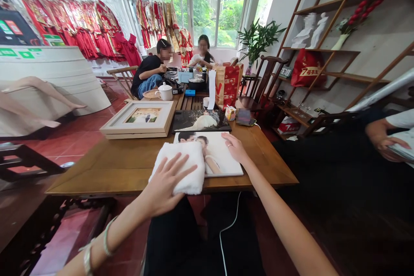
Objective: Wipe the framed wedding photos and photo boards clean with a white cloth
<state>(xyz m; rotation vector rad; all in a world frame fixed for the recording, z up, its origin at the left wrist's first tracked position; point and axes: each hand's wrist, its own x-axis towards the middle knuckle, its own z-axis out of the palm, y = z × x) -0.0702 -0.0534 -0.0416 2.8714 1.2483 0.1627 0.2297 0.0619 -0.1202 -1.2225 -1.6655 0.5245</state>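
My left hand lies flat with fingers spread on a folded white towel, which rests on the left part of a white photo album at the near edge of a wooden table. My right hand is open too, its fingers resting on the album's right side. Just beyond the album lies a dark photo book, and a stack of framed pictures sits to its left.
Two people sit at the table's far end among a teapot, boxes and a red gift bag. Another person's hand is at the right. Wooden shelves stand at right, red garments hang at left.
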